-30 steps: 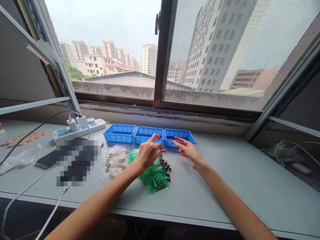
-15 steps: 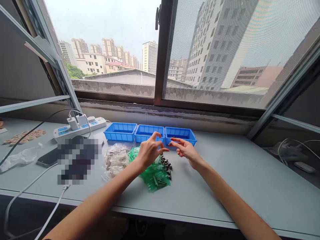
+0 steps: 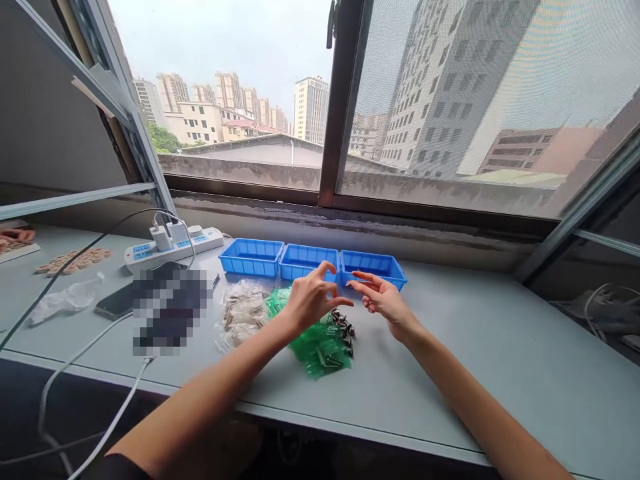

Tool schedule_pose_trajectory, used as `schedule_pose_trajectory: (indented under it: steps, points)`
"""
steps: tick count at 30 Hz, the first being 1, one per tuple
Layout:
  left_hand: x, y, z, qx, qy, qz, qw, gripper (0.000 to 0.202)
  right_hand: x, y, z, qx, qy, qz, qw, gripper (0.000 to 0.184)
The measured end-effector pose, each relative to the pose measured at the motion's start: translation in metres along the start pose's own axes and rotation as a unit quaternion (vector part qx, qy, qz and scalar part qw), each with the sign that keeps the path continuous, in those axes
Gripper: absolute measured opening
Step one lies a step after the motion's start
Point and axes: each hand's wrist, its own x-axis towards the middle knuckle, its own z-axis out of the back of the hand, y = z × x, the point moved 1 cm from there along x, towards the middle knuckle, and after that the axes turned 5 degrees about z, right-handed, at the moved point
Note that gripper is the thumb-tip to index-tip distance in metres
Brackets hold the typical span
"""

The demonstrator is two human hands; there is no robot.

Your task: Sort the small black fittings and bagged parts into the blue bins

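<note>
My left hand (image 3: 315,299) hovers above the green plastic bags (image 3: 320,350), its thumb and fingers curved apart with nothing between them. To its right, my right hand (image 3: 383,300) reaches to the front rim of the right blue bin (image 3: 383,267). Its thumb and forefinger are slightly apart, and I see nothing held between them. Small dark metal fasteners (image 3: 345,330) lie in a heap beside the green bags, below the two hands. Left of the green bags is a pile of clear bags (image 3: 243,313) with small parts inside.
A middle blue bin (image 3: 305,261) and a left blue bin (image 3: 251,257) stand in the same row. At left are a power strip (image 3: 173,249), a dark phone (image 3: 116,300), cables and a crumpled plastic bag (image 3: 67,300). Another person's hand (image 3: 17,235) shows at the far left.
The view has swung slightly, so the scene sits further right. A small dark piece at my right fingertips no longer shows there. Another person's hand has come further into view.
</note>
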Motion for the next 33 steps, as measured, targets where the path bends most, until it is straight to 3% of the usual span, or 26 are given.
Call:
schedule_pose_trajectory:
  steps: [5, 8, 11, 22, 33]
  points:
    - [0.001, 0.001, -0.002, 0.03, 0.017, 0.025, 0.999, 0.011, -0.001, -0.001, -0.001, 0.0, -0.028, 0.018, 0.999, 0.052]
    - [0.002, -0.003, 0.001, 0.027, 0.029, 0.038, 0.999, 0.025, -0.001, 0.001, -0.002, 0.006, -0.044, 0.007, 0.999, 0.055]
    - [0.001, -0.006, 0.003, 0.012, 0.047, 0.038, 0.998, 0.023, -0.002, 0.002, -0.004, 0.008, -0.032, 0.011, 0.999, 0.056]
    - [0.002, -0.005, 0.003, 0.013, 0.035, 0.055, 0.998, 0.011, -0.004, 0.005, -0.012, 0.005, -0.008, 0.006, 1.0, 0.048]
    - [0.002, -0.004, 0.008, -0.016, 0.005, 0.077, 0.997, 0.016, -0.005, 0.006, -0.013, 0.045, 0.022, -0.023, 0.998, 0.053]
